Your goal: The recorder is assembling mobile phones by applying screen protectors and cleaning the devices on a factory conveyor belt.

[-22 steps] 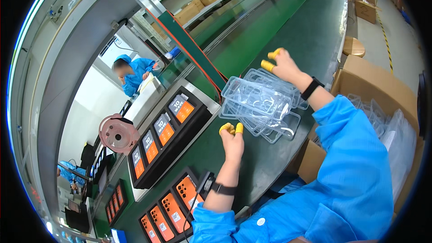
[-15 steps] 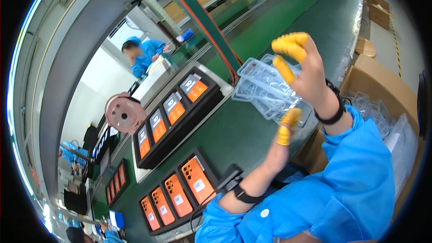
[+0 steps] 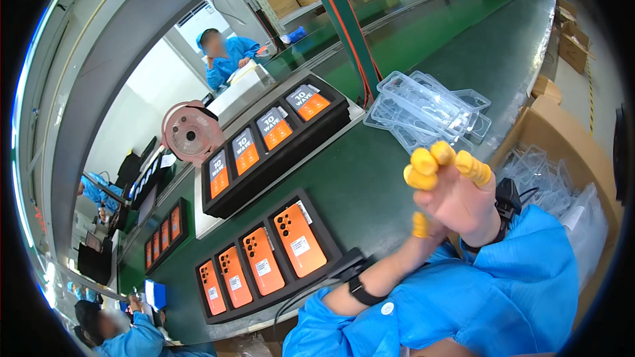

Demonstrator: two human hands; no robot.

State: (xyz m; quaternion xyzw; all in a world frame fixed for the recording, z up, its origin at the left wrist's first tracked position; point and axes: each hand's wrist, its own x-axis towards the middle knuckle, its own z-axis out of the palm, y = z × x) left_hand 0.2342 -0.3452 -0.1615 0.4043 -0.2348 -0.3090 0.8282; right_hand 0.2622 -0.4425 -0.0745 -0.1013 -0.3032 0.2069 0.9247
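My right hand point(image 3: 460, 198) is raised above the belt's near edge, palm showing, its yellow finger cots apart and lightly bent, with nothing seen in it. My left hand point(image 3: 426, 241) is close behind and below it. One yellow-capped digit shows there; the other fingers are hidden by my right hand. Just beyond both hands lies a loose pile of clear plastic trays point(image 3: 430, 109). To the left, a black foam tray point(image 3: 264, 317) holds several orange phones point(image 3: 297, 241) with camera lenses and white labels.
A second black tray point(image 3: 278, 158) holds several grey-and-orange packs. Behind it stands a pink fan point(image 3: 190, 133). An open carton point(image 3: 589, 132) with more clear trays is at my right. A green post point(image 3: 340, 20) rises from the belt point(image 3: 450, 39). People in blue work farther left.
My right hand has come down and back from over the clear trays, nearer my left hand. The left has shifted lower and is now partly covered. The view has also turned slightly.
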